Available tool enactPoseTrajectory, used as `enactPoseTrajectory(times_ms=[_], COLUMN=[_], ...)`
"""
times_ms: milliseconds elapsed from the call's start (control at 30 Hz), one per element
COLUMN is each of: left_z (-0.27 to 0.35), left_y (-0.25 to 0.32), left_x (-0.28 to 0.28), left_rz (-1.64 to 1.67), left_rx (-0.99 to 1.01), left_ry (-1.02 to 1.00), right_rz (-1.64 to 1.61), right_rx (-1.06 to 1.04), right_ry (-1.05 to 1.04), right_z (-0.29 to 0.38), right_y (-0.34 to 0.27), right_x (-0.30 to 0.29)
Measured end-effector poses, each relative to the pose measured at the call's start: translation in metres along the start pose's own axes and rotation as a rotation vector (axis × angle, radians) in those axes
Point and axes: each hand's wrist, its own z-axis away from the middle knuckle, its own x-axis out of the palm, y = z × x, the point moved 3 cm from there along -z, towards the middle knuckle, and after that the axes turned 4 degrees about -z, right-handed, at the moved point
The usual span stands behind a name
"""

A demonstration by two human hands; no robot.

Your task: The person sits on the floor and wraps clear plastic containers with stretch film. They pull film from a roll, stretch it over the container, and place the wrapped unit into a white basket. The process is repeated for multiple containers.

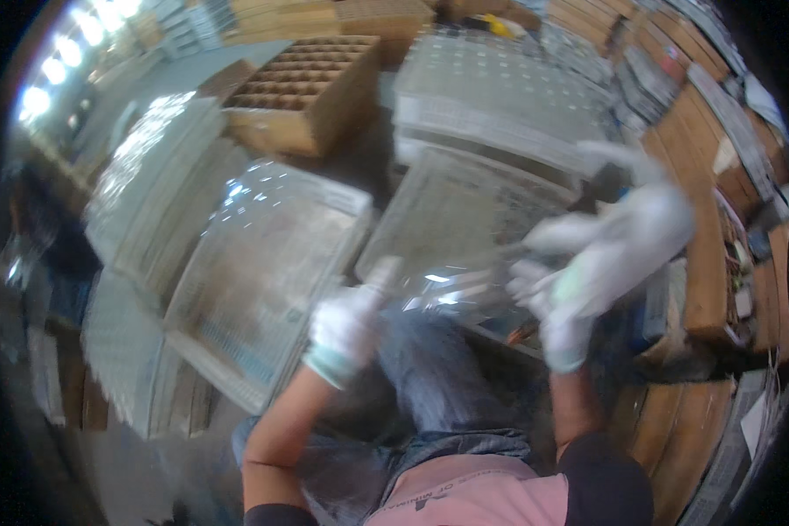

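My left hand point(347, 322), in a white glove with a pale green cuff, is beside a shallow tray. Its thumb is stretched out and its fingers are curled; whether they grip anything is hidden. My right hand point(552, 309), gloved alike, holds a blurred white item point(638, 230), soft-looking and glove-like, with a pale green patch. Below and between the hands lies a grey tray or board point(447, 217) with clear, shiny wrapping point(437, 279). To the left, another shallow tray point(269, 263) under clear film leans at a slant.
Stacked plastic-wrapped packs point(151, 197) stand on the left. Behind are a cardboard box with dividers point(302, 85) and a wrapped white stack point(493, 98). Brown cartons point(690, 197) line the right side. My jeans-clad leg point(434, 375) is close under the hands.
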Motion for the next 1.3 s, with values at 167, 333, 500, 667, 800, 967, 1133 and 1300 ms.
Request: enactPoseTrajectory(times_ms=[167,333,500,667,800,967,1133,1300], left_z=[-0.049,-0.04,-0.02,0.008,0.045,0.07,0.09,0.13], left_y=[-0.211,-0.334,-0.343,-0.322,-0.273,-0.155,-0.08,-0.064], left_x=[0.008,0.023,0.044,0.049,0.002,-0.079,-0.118,-0.144], left_rz=[-0.602,-0.68,-0.507,-0.161,0.389,1.179,1.454,1.328], left_rx=[-0.549,-0.923,-0.759,-0.691,-0.771,-0.565,-0.414,-0.183], left_ry=[0.075,-0.021,0.401,0.525,0.833,1.003,0.985,1.151], right_rz=[0.231,0.752,0.997,1.157,0.791,0.028,0.725,0.567], right_rx=[-0.351,0.05,0.17,0.316,0.113,0.317,-0.099,0.052], right_ry=[0.761,0.992,0.712,0.518,0.568,0.096,-0.318,-0.88], right_z=[-0.072,-0.121,-0.166,-0.196,-0.174,-0.11,-0.026,0.085], right_y=[-0.022,0.045,0.129,0.176,0.138,0.072,0.032,0.035], right_x=[-0.192,-0.283,-0.269,-0.268,-0.242,-0.069,0.123,0.237])
